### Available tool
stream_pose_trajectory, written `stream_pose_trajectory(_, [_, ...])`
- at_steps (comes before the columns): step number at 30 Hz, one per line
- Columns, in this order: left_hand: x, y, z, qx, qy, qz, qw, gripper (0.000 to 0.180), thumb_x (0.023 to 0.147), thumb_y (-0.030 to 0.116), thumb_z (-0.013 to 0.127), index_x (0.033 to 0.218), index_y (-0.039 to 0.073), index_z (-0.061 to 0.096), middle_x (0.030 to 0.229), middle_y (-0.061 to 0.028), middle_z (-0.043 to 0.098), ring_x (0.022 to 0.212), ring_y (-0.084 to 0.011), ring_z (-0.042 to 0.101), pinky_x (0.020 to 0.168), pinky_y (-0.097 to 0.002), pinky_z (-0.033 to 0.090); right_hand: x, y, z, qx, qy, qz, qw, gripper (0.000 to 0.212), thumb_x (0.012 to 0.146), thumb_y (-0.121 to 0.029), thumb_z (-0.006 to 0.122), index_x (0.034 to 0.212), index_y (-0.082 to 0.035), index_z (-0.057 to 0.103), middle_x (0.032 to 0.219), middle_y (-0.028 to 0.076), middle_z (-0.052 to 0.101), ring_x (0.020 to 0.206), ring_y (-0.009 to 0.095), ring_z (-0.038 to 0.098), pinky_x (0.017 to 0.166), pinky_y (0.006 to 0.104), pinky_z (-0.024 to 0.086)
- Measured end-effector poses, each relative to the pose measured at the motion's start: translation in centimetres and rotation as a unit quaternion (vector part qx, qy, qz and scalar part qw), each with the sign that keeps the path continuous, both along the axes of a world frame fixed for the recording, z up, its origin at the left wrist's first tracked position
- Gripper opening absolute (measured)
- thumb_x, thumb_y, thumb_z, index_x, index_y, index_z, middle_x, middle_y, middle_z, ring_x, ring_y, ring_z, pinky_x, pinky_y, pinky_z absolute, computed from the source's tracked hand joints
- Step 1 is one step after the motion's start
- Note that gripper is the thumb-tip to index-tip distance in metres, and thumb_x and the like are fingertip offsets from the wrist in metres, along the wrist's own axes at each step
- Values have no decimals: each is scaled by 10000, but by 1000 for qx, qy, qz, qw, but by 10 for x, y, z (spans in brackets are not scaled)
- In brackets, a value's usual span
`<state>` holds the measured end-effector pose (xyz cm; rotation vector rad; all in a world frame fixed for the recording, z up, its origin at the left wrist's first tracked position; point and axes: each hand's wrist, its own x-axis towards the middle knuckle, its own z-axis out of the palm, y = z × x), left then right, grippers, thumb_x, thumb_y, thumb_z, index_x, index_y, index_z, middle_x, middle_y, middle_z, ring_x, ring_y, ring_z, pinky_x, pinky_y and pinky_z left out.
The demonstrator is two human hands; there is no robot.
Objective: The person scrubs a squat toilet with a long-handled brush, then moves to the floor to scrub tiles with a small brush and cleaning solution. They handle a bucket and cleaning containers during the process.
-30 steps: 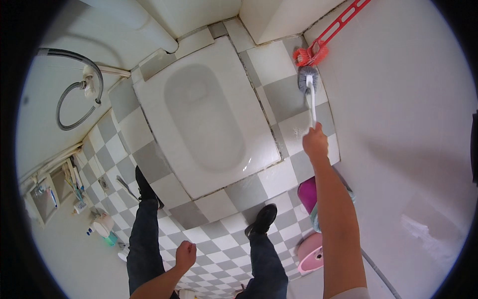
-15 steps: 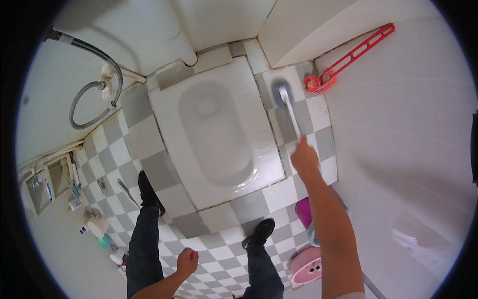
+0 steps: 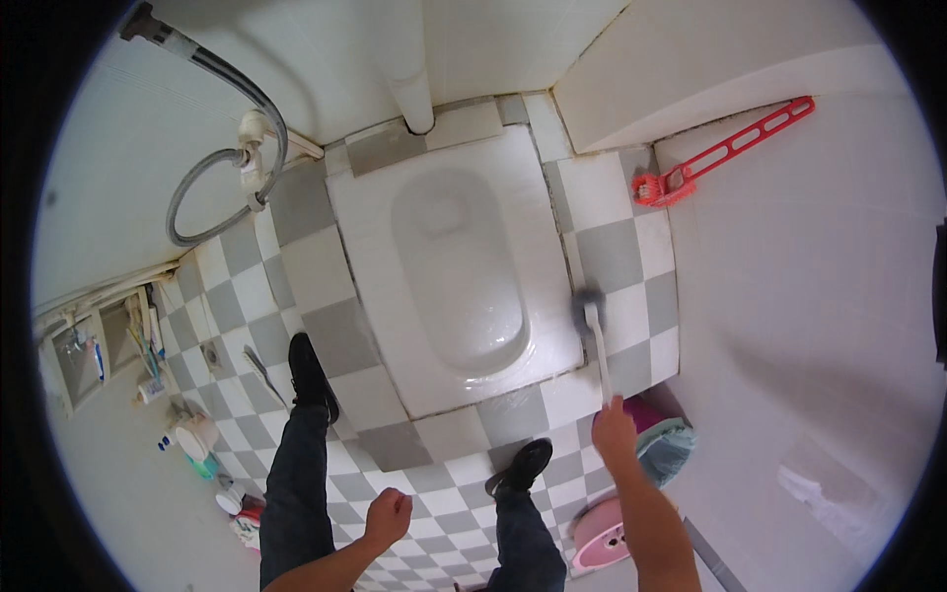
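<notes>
My right hand (image 3: 617, 434) is wrapped round the end of the white handle of a scrubbing brush (image 3: 600, 350). The brush's dark grey round head presses on the checkered tiles beside the right edge of the white squat toilet (image 3: 340, 212), whose basin has a wet sheen near its front. My left hand (image 3: 390, 515) is closed in a fist over the floor between my legs, with nothing visible in it. A red toilet brush (image 3: 730, 148) leans against the right wall, its bristles down in the corner.
A grey flexible hose (image 3: 281, 148) curls from the left wall. Along the right stand a purple bin with a bluish liner (image 3: 666, 449) and a pink basin (image 3: 597, 538). Toiletries (image 3: 197, 434) and a shelf unit (image 3: 74, 375) line the left. Another brush (image 3: 264, 373) lies by my left shoe (image 3: 311, 375).
The scrubbing brush has come toward me along the toilet's right edge, drawn back by my right hand. My left hand stays closed. The view has shifted slightly.
</notes>
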<state>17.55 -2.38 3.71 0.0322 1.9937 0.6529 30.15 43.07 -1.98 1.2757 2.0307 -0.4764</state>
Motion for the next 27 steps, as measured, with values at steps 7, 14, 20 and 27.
stream_pose_trajectory(7, [-36, 48, 0, 92, -33, 53, 994, 167, 961, 175, 669, 898, 22, 642, 822, -141, 639, 706, -280, 639, 640, -372, 521, -261, 108, -34, 113, 118, 64, 984, 360, 1026, -252, 458, 1335, -70, 441, 1040, 293, 700, 980, 501, 678, 840, 601, 533])
stream_pose_trajectory(14, [-43, 46, 7, 79, -40, 82, 993, 151, 962, 162, 670, 914, 21, 648, 846, -134, 658, 720, -259, 656, 649, -352, 528, -295, 118, 4, 126, 33, 94, 987, 310, 1025, -219, 435, 1282, -59, 499, 1116, 261, 707, 1072, 460, 680, 927, 554, 538])
stream_pose_trajectory(20, [-68, 67, 31, 139, -46, 123, 982, 130, 960, 141, 671, 919, 21, 642, 838, -125, 654, 701, -229, 655, 628, -336, 521, -271, 105, 23, 187, 13, 164, 969, 167, 1012, -108, 424, 1133, -17, 494, 1001, 267, 714, 947, 463, 701, 847, 552, 559])
stream_pose_trajectory(27, [-69, 65, 18, 130, -49, 123, 983, 139, 973, 144, 657, 936, 14, 627, 854, -128, 646, 704, -233, 652, 632, -331, 522, -229, 49, -13, 111, 51, 69, 990, 475, 957, -132, 531, 1379, 41, 398, 1012, 313, 691, 977, 493, 677, 838, 560, 551])
